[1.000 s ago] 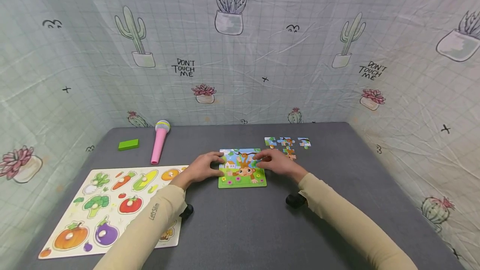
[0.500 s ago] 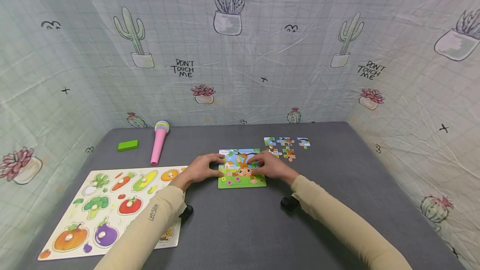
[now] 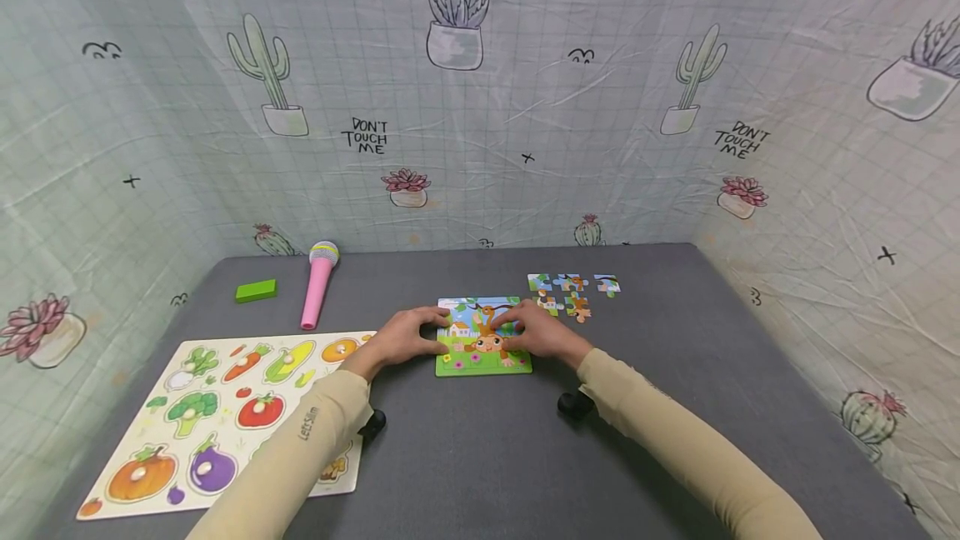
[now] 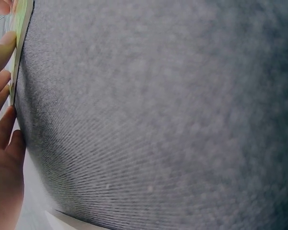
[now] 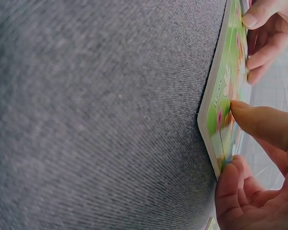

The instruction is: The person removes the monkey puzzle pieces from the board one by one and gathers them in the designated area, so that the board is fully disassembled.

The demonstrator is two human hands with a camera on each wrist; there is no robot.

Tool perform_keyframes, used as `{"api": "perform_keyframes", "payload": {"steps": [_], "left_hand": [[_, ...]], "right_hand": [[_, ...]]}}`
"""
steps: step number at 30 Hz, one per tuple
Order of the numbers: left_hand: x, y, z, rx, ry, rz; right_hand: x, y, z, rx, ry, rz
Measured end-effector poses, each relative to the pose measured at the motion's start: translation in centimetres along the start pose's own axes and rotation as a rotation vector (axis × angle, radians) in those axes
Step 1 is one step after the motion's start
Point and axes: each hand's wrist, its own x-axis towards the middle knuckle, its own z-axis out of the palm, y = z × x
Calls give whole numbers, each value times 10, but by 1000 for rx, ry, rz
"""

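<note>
A small jigsaw puzzle board (image 3: 480, 363) with a monkey picture and a green lower border lies on the table. My left hand (image 3: 406, 336) rests on its left edge, thumb nearer me and fingers farther up. From the right, my right hand (image 3: 546, 332) reaches over the board, thumb and bent fingers touching the monkey picture. In the right wrist view the right thumb (image 5: 259, 122) lies on the board's face, while other fingers bend near its edge. Whether a piece sits between them cannot be seen. Several loose puzzle pieces (image 3: 577, 304) lie just beyond the right hand.
A white vegetable peg board (image 3: 247, 357) lies at the left, partly under the left forearm. Behind it are a pink toy microphone (image 3: 318, 290) and a green block (image 3: 257, 291). A patterned cloth (image 3: 480, 107) encloses the grey table (image 3: 465, 457) at the back and sides.
My right hand has moved left and inward from the board's right part onto the monkey picture, uncovering more of a loose piece. During the last half second it barely shifts. The left hand stays put.
</note>
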Motion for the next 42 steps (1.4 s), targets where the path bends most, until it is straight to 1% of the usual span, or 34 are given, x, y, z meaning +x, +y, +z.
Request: {"api": "perform_keyframes", "payload": {"steps": [4,6,9,11,15,18,22,30,42], "left_hand": [[0,0,0,6,-2,3],[0,1,0,8,0,6],[0,1,-1,14,1,8],[0,2,-1,14,-2,5],[1,1,-1,14,-11,-4],[2,1,-1,20,-10,-9],[2,0,-1,37,-1,4],[2,-1,0,42,4,26],[3,-2,-1,52,0,33]], "right_hand": [[1,-2,1,-12,11,28],[2,-3,2,-34,20,45],[3,-5,1,-84,28,50],[4,-6,1,-110,33,43],[4,-9,-1,-127,36,22],[5,-10,0,-113,28,26],[5,-10,1,-88,31,43],[4,-5,2,-92,73,-4],[3,5,2,-13,85,7]]}}
